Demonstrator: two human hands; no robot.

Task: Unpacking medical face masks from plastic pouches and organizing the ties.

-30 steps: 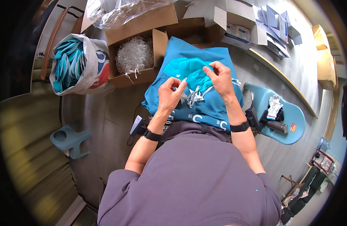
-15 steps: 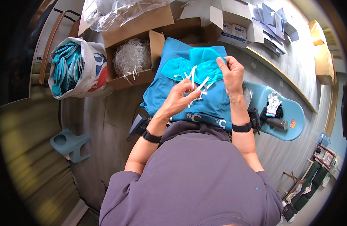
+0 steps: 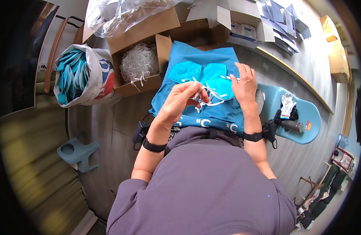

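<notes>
Turquoise face masks lie on a blue cloth (image 3: 184, 50) spread over my lap: one mask (image 3: 185, 71) at the left, another (image 3: 215, 71) beside it, and a further turquoise piece (image 3: 223, 88) below that one. White elastic straps (image 3: 215, 95) trail in a tangle over the near side of the masks. My left hand (image 3: 180, 100) is closed in a pinch on the straps, thumb against fingertips. To the right of the masks is my right hand (image 3: 245, 84), its fingers apart and its thumb close to a strap end; nothing shows in its grasp.
A white sack (image 3: 95, 76) full of turquoise masks stands at the left. Next to it a cardboard box (image 3: 163, 53) holds a heap of white straps (image 3: 139, 62). At the right, a blue stool (image 3: 309, 113) carries gloves (image 3: 287, 105) and a dark cylinder (image 3: 292, 125).
My right hand has let go of the raised mask, which now lies lower on the cloth, and its fingers have spread. My left hand has turned but stays at the straps.
</notes>
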